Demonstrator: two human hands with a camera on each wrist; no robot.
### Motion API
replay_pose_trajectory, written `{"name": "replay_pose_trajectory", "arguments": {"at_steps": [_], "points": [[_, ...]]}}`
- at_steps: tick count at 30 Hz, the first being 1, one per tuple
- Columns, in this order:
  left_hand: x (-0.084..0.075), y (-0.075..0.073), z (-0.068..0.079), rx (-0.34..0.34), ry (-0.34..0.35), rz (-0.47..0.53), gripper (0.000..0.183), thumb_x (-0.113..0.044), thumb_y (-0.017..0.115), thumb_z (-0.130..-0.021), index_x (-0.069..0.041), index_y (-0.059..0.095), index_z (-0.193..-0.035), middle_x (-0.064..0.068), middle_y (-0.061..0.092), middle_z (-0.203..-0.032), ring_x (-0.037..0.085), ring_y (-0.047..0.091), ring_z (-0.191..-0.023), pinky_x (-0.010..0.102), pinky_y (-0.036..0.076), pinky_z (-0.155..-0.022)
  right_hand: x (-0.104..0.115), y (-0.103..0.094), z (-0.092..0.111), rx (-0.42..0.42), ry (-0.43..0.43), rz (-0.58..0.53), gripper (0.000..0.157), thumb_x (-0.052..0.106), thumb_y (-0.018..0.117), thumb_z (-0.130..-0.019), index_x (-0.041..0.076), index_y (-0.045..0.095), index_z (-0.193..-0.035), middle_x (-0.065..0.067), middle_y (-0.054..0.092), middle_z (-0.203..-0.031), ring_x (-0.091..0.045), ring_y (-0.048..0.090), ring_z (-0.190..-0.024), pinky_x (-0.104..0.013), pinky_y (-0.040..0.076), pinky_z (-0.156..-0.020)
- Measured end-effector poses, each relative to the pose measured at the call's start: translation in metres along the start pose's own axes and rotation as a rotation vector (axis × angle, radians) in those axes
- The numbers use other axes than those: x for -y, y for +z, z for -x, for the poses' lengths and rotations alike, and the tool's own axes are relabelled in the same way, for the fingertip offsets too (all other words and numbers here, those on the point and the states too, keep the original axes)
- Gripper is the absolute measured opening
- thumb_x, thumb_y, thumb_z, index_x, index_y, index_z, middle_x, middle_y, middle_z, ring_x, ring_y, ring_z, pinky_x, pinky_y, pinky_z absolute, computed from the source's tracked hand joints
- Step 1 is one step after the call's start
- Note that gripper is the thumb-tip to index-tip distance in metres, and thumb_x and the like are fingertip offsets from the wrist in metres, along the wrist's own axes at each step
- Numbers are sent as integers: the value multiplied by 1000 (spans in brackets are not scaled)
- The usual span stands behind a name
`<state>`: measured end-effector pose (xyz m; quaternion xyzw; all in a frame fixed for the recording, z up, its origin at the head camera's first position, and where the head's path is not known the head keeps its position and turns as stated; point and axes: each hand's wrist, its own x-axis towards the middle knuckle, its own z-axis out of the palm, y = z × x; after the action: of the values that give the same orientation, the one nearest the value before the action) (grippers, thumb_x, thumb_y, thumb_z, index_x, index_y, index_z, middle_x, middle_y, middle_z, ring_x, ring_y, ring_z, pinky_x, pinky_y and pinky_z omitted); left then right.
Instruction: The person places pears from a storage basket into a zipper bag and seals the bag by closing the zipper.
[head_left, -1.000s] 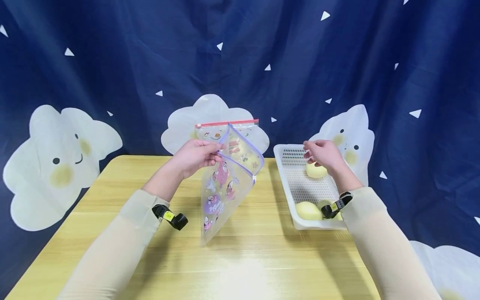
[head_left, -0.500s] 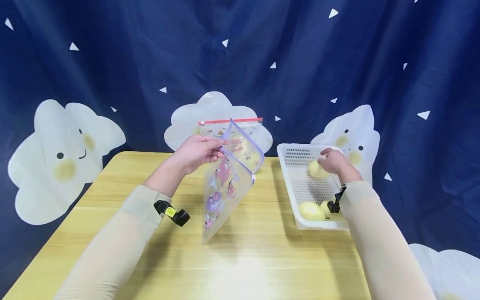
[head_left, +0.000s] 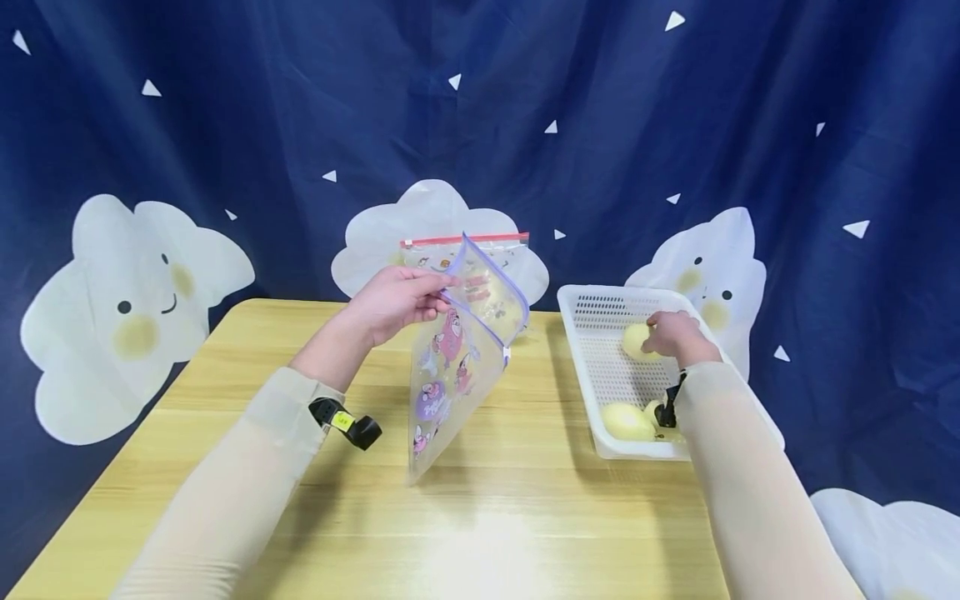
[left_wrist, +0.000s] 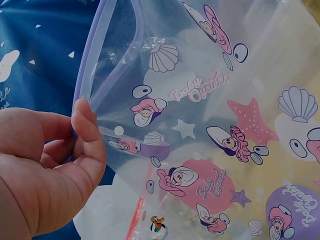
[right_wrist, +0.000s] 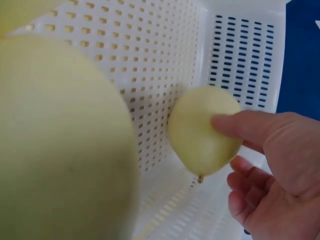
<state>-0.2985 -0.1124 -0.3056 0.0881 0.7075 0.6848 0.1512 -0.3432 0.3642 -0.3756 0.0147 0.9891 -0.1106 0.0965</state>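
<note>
My left hand [head_left: 397, 304] pinches the rim of a clear slider bag [head_left: 457, 367] with a purple zip and pink cartoon prints. The bag hangs with its mouth spread, and the left wrist view shows my thumb and curled fingers at the purple edge. At the far end of a white perforated basket [head_left: 577, 350], my right hand [head_left: 678, 335] grips a pale yellow melon [right_wrist: 202, 127]. Its thumb lies across the fruit's surface, with fingers at its side and partly behind it. Another melon [head_left: 626, 422] sits at the near end, and one beside it [right_wrist: 65, 145] looms large in the right wrist view.
A second clear bag with a red zip [head_left: 465, 239] stands behind the purple one, mostly hidden by it. The wooden table [head_left: 337, 500] holds both bags and the basket. A dark blue curtain [head_left: 300, 100] with white clouds hangs behind the table.
My right hand has moved down into the basket and reached the far melon, which it now grips. The left hand still holds the bag, nearly unmoved; the view has shifted slightly.
</note>
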Motion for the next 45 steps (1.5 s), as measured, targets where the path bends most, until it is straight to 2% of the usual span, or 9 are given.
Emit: {"name": "replay_pose_trajectory", "arguments": {"at_steps": [7, 15, 19, 22, 27, 32, 35, 41, 45], "points": [[1, -1, -2, -8, -10, 17, 40, -20, 62, -114, 6, 67, -143, -2, 72, -82, 7, 68, -74, 16, 59, -73, -9, 7, 1, 80, 30, -150, 70, 26, 78, -99, -10, 38, -143, -29, 58, -126, -44, 56, -117, -59, 50, -106], [2, -1, -2, -15, -21, 16, 40, -20, 63, -113, 8, 67, -142, -1, 72, -83, 6, 67, -73, 15, 58, -71, -10, 2, 5, 93, 79, -251, 62, 39, 77, -99, -7, 46, -128, -19, 55, -113, -36, 57, -105, -50, 55, -92], [3, -1, -3, -17, -25, 21, 41, -20, 63, -113, 8, 67, -143, -2, 72, -82, 5, 67, -73, 14, 57, -70, -9, -1, 3, 61, 104, -320, 51, 43, 76, -100, 2, 47, -108, -7, 52, -92, -27, 56, -90, -43, 54, -83], [2, -1, -3, -22, -28, 30, 40, -20, 63, -113, 8, 67, -142, -2, 72, -82, 6, 68, -73, 14, 58, -70, -7, -2, 3, 4, 107, -387, 50, 44, 75, -100, 5, 44, -102, -4, 53, -90, -22, 57, -86, -40, 56, -80], [2, -1, -3, -25, -30, 43, 39, -20, 63, -114, 6, 67, -142, -2, 72, -83, 7, 68, -73, 15, 58, -72, -1, -4, 8, -77, 96, -515, 72, 47, 70, -104, -10, 45, -139, -20, 57, -124, -27, 62, -101, -32, 59, -82], [4, -1, -3, -24, -22, 51, 40, -19, 62, -114, 7, 66, -143, -3, 69, -81, 5, 68, -71, 15, 59, -71, 10, -7, 15, -153, 109, -682, 89, 52, 66, -105, -7, 30, -160, -29, 46, -154, -39, 61, -125, -25, 56, -84], [4, -1, -3, -21, -21, 57, 40, -18, 61, -114, 8, 66, -143, -3, 69, -81, 4, 67, -71, 14, 58, -70, 17, -10, 20, -208, 93, -742, 89, 55, 64, -104, -5, 30, -161, -27, 47, -154, -35, 64, -123, -22, 57, -81], [4, -1, -3, -27, -25, 50, 41, -20, 64, -113, 9, 66, -142, -3, 70, -80, 5, 66, -72, 14, 56, -68, 39, -23, 29, -247, 16, -861, 85, 56, 64, -105, -1, 36, -161, -12, 54, -140, -6, 68, -96, -16, 57, -79], [4, -3, -3, -24, -21, 53, 44, -20, 62, -114, 11, 63, -145, -3, 69, -80, 4, 66, -72, 13, 55, -68, 61, -34, 36, -240, -52, -1001, 65, 49, 69, -105, 7, 46, -149, -1, 60, -125, -4, 69, -92, -16, 59, -81]]}}
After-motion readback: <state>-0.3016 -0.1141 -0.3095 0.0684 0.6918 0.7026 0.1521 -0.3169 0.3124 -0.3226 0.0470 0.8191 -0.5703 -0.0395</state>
